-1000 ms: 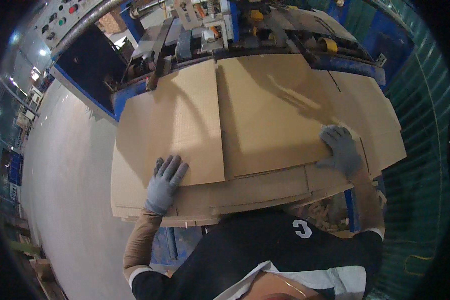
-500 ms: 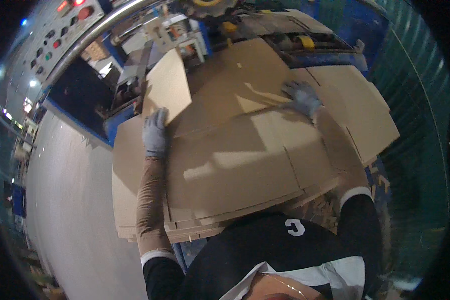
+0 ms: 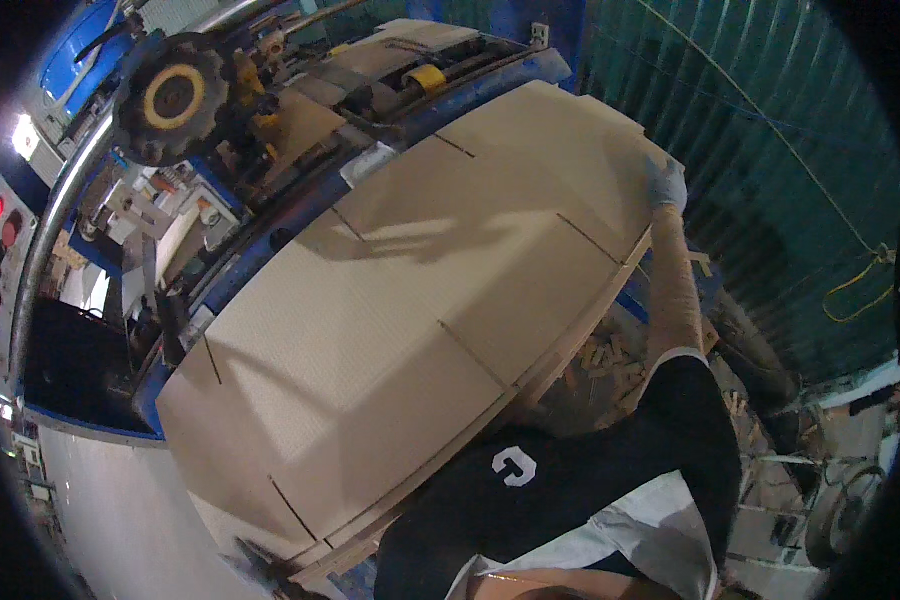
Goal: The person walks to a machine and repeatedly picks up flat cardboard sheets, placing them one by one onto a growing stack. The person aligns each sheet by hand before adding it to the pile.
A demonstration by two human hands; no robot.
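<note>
at the far left, a grey control panel (image 3: 2,265) carries round buttons and one lit red lamp. below it extends a smooth pale grey floor (image 3: 110,520). above, a black scalloped handwheel with a yellow ring (image 3: 128,100) is mounted on the blue-framed metal machine (image 3: 540,72). at the lower edge, the left hand (image 3: 255,562), dark and blurred, is at the lower-left corner of the broad brown cardboard sheet (image 3: 370,320); whether its fingers are spread or pinching, i cannot tell. the sheet lies flat and diagonal alongside the machine, topmost of several layers, with narrow slots running in from both long edges. below the sheet's right part, small cardboard scraps (image 3: 605,358) lie loosely heaped. the right hand (image 3: 664,185), in a light grey glove, is at the sheet's upper-right end; blur hides its fingers, so i cannot tell its grip. at the far right stands a green corrugated wall (image 3: 770,180).
</note>
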